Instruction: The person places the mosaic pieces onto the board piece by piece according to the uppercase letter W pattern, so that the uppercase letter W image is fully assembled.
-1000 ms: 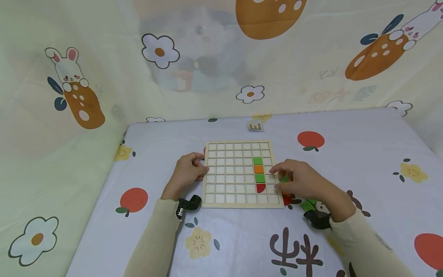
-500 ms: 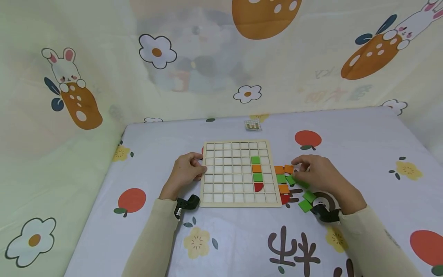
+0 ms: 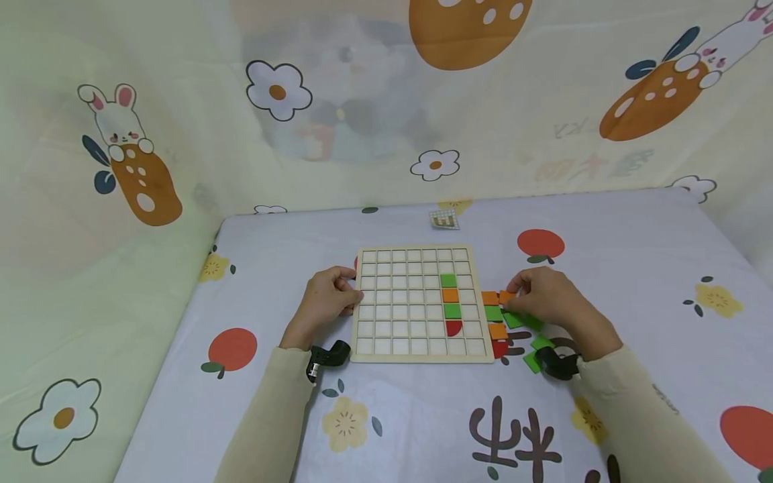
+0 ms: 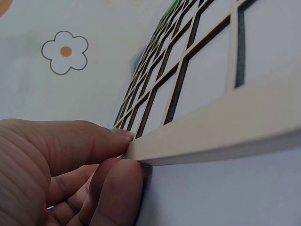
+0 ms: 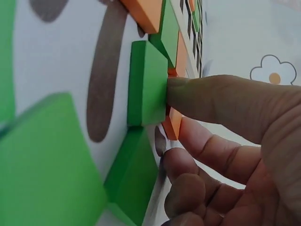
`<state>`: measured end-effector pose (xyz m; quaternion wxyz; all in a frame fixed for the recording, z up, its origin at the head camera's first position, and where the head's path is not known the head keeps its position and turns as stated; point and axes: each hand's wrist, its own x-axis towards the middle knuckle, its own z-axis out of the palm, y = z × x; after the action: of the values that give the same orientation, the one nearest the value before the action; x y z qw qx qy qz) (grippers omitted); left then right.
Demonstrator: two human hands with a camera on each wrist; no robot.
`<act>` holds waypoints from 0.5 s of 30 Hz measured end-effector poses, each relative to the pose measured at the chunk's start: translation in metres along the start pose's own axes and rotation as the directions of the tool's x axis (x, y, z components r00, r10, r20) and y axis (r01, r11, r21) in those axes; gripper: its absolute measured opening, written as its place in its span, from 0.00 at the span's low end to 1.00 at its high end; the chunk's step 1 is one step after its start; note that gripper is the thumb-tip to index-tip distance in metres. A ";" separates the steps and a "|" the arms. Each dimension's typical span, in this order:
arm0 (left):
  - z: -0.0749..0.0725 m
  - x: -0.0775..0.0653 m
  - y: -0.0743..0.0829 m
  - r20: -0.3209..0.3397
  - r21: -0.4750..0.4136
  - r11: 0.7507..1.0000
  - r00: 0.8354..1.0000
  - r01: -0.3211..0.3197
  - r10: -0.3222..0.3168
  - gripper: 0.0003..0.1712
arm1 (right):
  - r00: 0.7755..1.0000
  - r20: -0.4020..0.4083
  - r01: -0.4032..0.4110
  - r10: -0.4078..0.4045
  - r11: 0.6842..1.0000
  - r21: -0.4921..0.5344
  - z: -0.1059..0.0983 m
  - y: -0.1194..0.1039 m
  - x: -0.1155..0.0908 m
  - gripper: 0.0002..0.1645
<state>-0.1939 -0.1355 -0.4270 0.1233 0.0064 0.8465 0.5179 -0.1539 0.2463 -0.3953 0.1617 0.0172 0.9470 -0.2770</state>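
A wooden grid board [image 3: 400, 355] lies flat on the table. In one column stand a green tile [image 3: 447, 280], an orange tile, another green tile and a red quarter-round tile [image 3: 453, 328]. At the board's left edge my left hand [image 3: 324, 298] pinches the frame between thumb and fingers, as the left wrist view confirms. To the right of the board, my right hand [image 3: 552, 300] has thumb and index finger at an orange square tile [image 3: 504, 298], pinching it. The thumb partly hides this tile [image 5: 173, 126] in the right wrist view. A green tile [image 5: 148, 84] lies close beside the thumb.
Loose green, orange and red tiles lie along the board's right side, including an orange tile [image 3: 498, 331] and a red tile [image 3: 500, 348]. Several green tiles lie partly under the right wrist. A small patterned card or packet [image 3: 444, 219] is near the table's back edge.
My right hand has moved right from the board's right edge to the loose tiles, then slightly left onto an orange tile. The left hand stays on the frame.
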 end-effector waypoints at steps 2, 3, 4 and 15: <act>0.000 0.000 0.000 -0.002 0.003 1.000 1.000 0.000 0.000 0.24 | 1.000 0.002 -0.006 0.006 1.000 0.001 0.000 0.000 0.000 0.17; 0.000 0.000 0.000 -0.003 0.007 1.000 1.000 -0.001 0.001 0.24 | 1.000 0.000 -0.007 0.007 1.000 0.003 0.000 0.000 0.000 0.17; 0.000 0.000 0.000 -0.004 0.011 1.000 1.000 -0.002 0.002 0.24 | 1.000 -0.005 -0.008 0.008 1.000 0.006 0.000 0.000 0.000 0.17; 0.000 0.000 -0.001 -0.004 0.010 1.000 1.000 -0.001 0.001 0.25 | 0.996 -0.089 0.032 -0.022 0.993 0.118 0.006 0.000 -0.001 0.11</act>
<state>-0.1943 -0.1359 -0.4275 0.1215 0.0065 0.8492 0.5138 -0.1509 0.2436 -0.3998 0.1151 0.0260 0.9351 -0.3342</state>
